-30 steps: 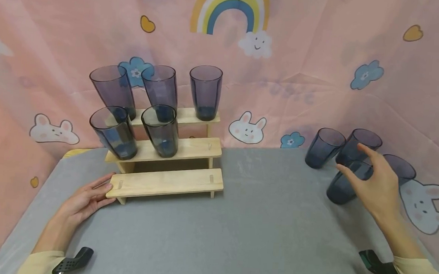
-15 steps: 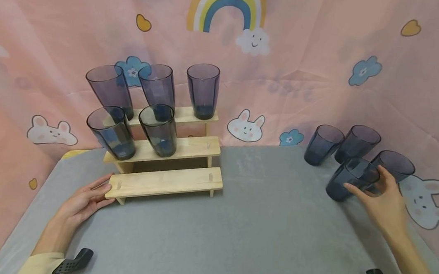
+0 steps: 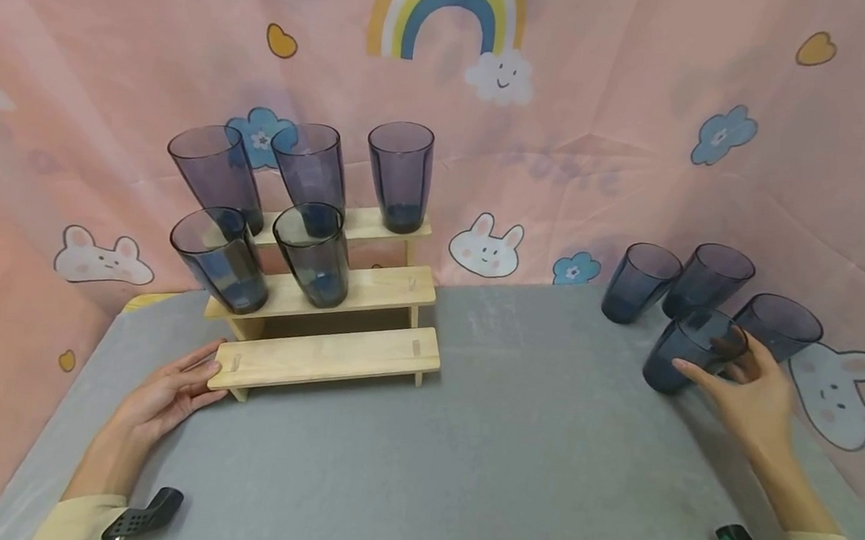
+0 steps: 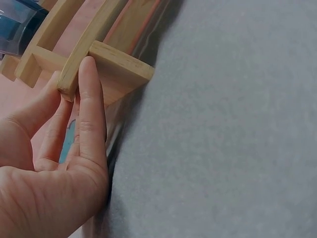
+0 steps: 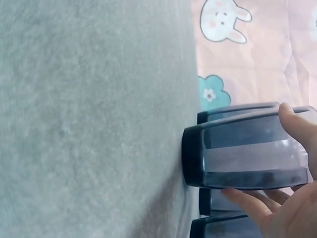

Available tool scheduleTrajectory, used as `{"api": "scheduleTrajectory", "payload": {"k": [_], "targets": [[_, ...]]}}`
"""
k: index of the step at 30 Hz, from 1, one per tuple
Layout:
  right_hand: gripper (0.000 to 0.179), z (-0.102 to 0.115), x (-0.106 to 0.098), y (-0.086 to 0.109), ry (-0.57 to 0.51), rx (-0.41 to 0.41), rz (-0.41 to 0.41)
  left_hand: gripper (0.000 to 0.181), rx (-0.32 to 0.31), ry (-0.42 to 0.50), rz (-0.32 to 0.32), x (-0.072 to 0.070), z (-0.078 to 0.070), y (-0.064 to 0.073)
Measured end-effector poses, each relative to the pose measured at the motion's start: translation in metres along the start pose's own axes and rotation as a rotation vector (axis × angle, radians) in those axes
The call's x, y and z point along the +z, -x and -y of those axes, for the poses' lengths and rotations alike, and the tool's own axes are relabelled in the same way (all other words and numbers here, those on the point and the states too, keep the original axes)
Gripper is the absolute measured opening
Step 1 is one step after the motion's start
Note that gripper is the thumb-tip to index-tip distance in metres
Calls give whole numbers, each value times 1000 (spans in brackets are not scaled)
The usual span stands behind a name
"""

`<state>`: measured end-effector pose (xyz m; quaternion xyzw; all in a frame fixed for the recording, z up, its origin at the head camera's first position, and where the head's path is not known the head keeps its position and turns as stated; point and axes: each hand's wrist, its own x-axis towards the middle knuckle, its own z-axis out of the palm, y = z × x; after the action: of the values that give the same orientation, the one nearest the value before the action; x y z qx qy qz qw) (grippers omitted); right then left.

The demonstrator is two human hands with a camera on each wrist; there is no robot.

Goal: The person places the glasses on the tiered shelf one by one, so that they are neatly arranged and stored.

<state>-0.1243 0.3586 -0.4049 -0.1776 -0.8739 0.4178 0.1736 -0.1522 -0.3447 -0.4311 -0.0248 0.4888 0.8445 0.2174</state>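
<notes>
My left hand pinches the left end of the lowest step of a three-tier wooden stand; the thumb and fingers lie on either side of the board in the left wrist view. Over at the right, my right hand grips a dark blue-violet glass near its rim. In the right wrist view the thumb is on one side of that glass and the fingers are on the other. Its base is at the grey tabletop; whether it touches, I cannot tell.
Three similar glasses stand close behind and beside the held one, including one glass at the back. The stand bears three glasses on its top step, including one, and two on the middle step, including one. A pink printed cloth hangs behind.
My right hand has come down from above the front glass and closed its thumb and fingers round it. The left hand stays on the stand. The view has shifted slightly.
</notes>
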Motion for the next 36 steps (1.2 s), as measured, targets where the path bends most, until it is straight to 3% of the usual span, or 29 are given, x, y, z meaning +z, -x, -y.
{"api": "scheduleTrajectory", "payload": {"k": [7,13,22,36], "targets": [[92,13,3,2,31,34,57,40,-4,-16,-23,0,0,1],[87,31,14,0,22,-55,86,39,-3,-35,-36,1,-1,0],[99,74,41,1,16,-141,160,39,1,-44,-44,5,-2,1],[92,134,81,13,-154,-281,227,38,-6,-12,-51,9,-3,1]]}}
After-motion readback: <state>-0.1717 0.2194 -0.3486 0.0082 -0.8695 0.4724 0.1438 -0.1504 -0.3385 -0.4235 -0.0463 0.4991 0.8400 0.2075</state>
